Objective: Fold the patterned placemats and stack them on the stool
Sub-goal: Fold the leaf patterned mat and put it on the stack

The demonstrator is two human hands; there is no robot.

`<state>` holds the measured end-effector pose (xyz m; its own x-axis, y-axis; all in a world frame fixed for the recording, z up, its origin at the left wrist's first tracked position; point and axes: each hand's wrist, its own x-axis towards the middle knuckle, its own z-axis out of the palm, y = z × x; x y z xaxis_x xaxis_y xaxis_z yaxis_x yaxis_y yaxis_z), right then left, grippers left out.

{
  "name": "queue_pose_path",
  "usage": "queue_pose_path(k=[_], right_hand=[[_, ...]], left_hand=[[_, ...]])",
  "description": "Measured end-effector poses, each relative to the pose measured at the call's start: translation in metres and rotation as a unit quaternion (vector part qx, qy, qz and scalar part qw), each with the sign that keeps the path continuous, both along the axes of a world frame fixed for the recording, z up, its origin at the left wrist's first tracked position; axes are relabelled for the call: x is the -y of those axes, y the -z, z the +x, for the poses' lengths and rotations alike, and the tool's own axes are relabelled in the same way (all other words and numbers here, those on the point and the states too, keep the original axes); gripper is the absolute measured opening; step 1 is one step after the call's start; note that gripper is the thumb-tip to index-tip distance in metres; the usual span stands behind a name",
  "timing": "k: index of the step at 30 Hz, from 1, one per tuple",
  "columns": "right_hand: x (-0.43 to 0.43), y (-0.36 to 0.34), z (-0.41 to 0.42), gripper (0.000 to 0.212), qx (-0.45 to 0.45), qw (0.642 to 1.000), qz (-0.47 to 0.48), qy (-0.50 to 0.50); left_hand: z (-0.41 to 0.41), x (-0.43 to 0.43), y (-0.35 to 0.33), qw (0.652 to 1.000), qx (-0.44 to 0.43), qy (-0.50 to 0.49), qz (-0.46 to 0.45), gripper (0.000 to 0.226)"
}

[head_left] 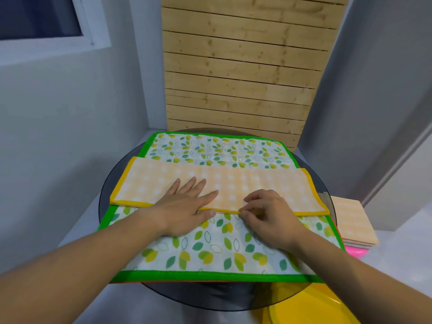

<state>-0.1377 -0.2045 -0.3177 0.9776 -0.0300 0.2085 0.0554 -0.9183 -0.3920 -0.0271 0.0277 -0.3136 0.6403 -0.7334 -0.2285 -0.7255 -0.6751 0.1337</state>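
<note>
The orange placemat [233, 183], long axis left-to-right on the green leaf placemat [210, 251], is pressed flat by the straight-fingered left hand [184, 206], while the right hand [268, 213] grip pinches its near hem at mid-length, nearer the stool [356, 253] at right.

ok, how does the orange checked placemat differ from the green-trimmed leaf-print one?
The orange checked placemat is folded into a narrow strip; the leaf-print placemat lies unfolded. The orange one sits on top, the leaf-print one beneath. Both are bordered rectangles on the dark round glass table.
</note>
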Motion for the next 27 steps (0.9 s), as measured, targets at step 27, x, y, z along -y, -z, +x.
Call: queue_pose_path(k=[27], right_hand=[[-0.011, 0.01, 0.084, 0.059, -0.127, 0.984, -0.123, 0.011]], left_hand=[[0.033, 0.069, -0.008, 0.995, -0.005, -0.059, -0.084, 0.06]])
